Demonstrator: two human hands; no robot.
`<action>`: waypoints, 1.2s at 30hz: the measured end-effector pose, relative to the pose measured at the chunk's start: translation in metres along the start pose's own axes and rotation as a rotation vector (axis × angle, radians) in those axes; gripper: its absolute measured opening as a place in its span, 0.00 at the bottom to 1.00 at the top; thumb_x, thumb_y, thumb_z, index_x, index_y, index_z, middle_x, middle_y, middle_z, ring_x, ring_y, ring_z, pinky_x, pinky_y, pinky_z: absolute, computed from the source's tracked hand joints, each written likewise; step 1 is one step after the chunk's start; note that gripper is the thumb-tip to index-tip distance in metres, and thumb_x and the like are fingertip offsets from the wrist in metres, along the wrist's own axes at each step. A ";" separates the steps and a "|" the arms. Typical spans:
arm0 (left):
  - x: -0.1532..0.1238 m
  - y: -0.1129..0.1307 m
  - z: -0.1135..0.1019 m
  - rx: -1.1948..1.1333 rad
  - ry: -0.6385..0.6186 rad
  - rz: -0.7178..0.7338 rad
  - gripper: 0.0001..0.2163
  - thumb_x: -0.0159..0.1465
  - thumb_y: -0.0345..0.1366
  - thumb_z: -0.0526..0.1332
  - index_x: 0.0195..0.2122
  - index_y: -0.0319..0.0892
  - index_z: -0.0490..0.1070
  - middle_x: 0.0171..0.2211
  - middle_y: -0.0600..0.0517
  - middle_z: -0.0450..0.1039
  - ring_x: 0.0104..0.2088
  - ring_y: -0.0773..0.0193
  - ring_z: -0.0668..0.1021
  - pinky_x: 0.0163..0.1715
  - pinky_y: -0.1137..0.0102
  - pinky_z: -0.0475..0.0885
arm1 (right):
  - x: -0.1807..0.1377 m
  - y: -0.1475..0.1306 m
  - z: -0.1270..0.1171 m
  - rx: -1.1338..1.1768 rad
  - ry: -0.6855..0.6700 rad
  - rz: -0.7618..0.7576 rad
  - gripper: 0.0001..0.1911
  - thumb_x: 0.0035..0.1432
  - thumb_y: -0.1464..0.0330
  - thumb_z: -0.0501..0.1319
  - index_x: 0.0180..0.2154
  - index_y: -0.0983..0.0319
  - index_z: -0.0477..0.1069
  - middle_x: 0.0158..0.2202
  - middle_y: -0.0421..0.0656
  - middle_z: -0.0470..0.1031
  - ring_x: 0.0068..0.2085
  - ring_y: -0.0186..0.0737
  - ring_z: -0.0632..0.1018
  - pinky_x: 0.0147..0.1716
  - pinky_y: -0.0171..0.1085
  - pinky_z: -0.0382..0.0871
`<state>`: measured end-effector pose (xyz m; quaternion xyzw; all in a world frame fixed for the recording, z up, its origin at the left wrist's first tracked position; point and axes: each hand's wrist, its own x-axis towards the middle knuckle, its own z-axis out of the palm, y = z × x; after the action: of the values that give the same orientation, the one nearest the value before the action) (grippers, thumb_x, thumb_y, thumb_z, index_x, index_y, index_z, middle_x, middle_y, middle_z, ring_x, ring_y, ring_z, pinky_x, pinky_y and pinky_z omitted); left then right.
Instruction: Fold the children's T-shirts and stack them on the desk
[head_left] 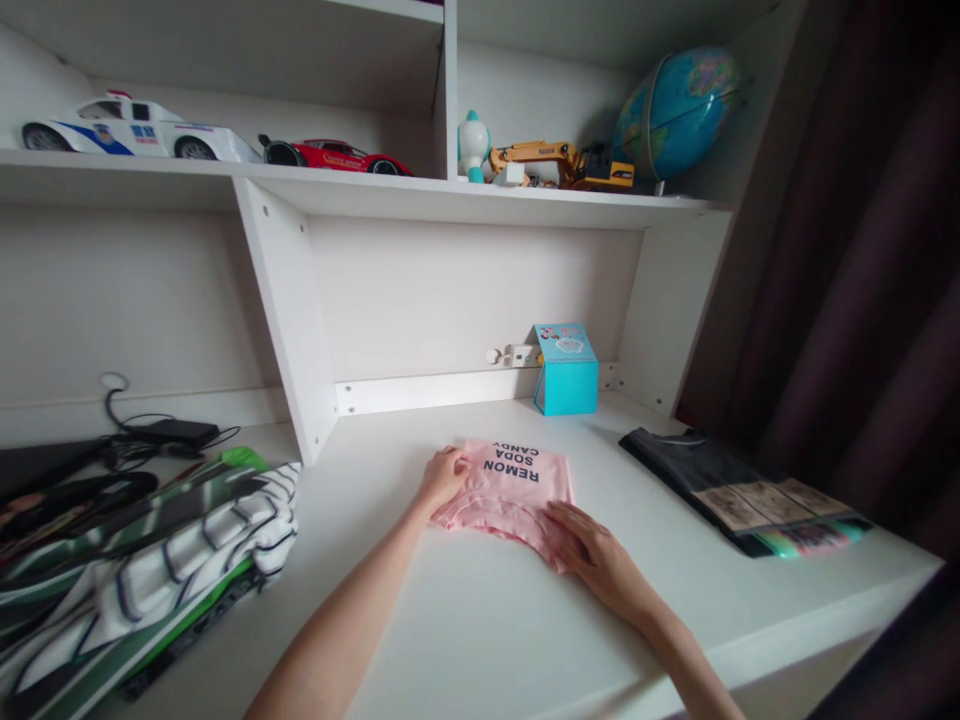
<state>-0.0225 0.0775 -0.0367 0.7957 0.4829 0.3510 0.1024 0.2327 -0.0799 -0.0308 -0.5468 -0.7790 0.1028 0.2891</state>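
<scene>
A folded pink T-shirt (517, 492) lies on the white desk, its collar toward me and its dark lettering upside down from here. At its left edge is my left hand (445, 478), fingers bent and closed on the fabric; the fingertips are partly hidden. My right hand (600, 555) rests on the near right corner of the shirt, fingers stretched out over the cloth. To the right lies a folded dark T-shirt (720, 485) with a printed picture. A heap of striped clothes (172, 560) in white, green and grey is at the left.
A blue desk calendar (570, 385) stands at the back near a wall socket (523, 355). Cables and a black adapter (176, 432) lie behind the clothes heap. The shelf above holds toy cars (337, 157), a yellow toy excavator (562, 160) and a globe (682, 115). A dark curtain (847, 250) hangs at right.
</scene>
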 end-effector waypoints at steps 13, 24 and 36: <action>-0.004 0.008 -0.009 -0.042 -0.030 -0.027 0.11 0.57 0.30 0.54 0.38 0.45 0.72 0.41 0.53 0.71 0.44 0.62 0.71 0.48 0.69 0.64 | -0.006 0.006 0.019 -0.151 0.003 -0.002 0.24 0.59 0.66 0.46 0.57 0.61 0.59 0.59 0.43 0.60 0.60 0.42 0.59 0.58 0.44 0.55; -0.004 0.010 -0.009 -0.069 -0.021 -0.036 0.10 0.59 0.30 0.54 0.38 0.46 0.72 0.41 0.52 0.71 0.44 0.62 0.71 0.49 0.68 0.63 | -0.004 0.018 0.026 -0.209 -0.114 0.025 0.26 0.59 0.65 0.45 0.59 0.60 0.54 0.61 0.43 0.52 0.61 0.46 0.55 0.56 0.48 0.58; -0.006 0.021 -0.019 -0.107 -0.041 -0.029 0.12 0.58 0.29 0.53 0.39 0.47 0.72 0.40 0.52 0.72 0.44 0.63 0.71 0.48 0.69 0.62 | -0.008 0.041 0.060 -0.228 0.054 -0.024 0.31 0.56 0.66 0.51 0.61 0.48 0.45 0.58 0.41 0.57 0.57 0.54 0.61 0.49 0.55 0.66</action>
<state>-0.0224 0.0586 -0.0154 0.7891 0.4726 0.3585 0.1595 0.2333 -0.0618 -0.1016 -0.5691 -0.7842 -0.0046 0.2471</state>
